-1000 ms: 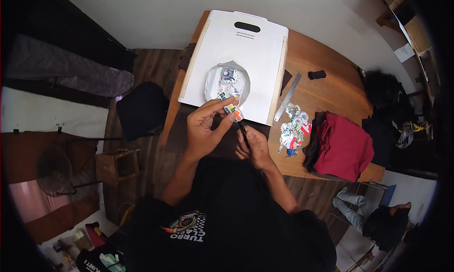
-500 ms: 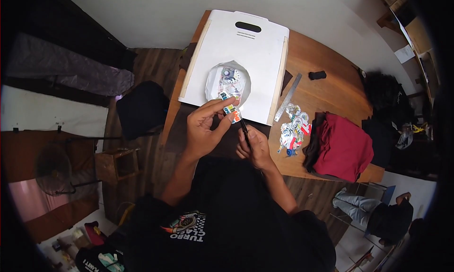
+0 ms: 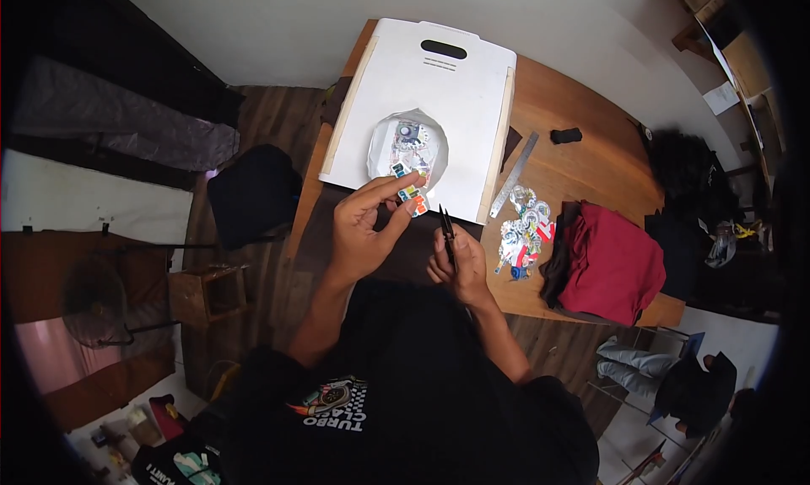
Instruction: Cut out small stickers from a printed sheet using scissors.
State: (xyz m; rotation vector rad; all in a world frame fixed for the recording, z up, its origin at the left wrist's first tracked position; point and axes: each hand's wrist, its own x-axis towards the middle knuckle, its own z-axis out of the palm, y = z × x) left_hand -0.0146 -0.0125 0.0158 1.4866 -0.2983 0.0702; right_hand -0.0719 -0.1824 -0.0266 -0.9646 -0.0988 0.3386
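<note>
My left hand [image 3: 369, 225] pinches a small multicoloured cut-out sticker [image 3: 412, 202] between thumb and fingers, just over the near rim of a white round paper-like tray [image 3: 372, 154]. Inside that tray lie several printed cut-outs [image 3: 408, 133]. Slim black tweezers [image 3: 447, 235] are held upright in my right hand [image 3: 460, 261], their two pointed tips slightly apart. A small gap separates the tips from the sticker. Part of the sticker is covered by my left fingers.
Under the tray is a white board [image 3: 396, 72] with a handle slot. To its right on the wooden table lie a metal ruler [image 3: 516, 171], a pile of cut-out stickers [image 3: 523, 232], folded red cloth [image 3: 612, 261] and a black object [image 3: 566, 135]. Another person [image 3: 688, 388] stands at the lower right.
The tweezers have drawn back from the sticker to the right, and their tips now show apart. My left hand has stayed nearly still. The other person has shifted slightly.
</note>
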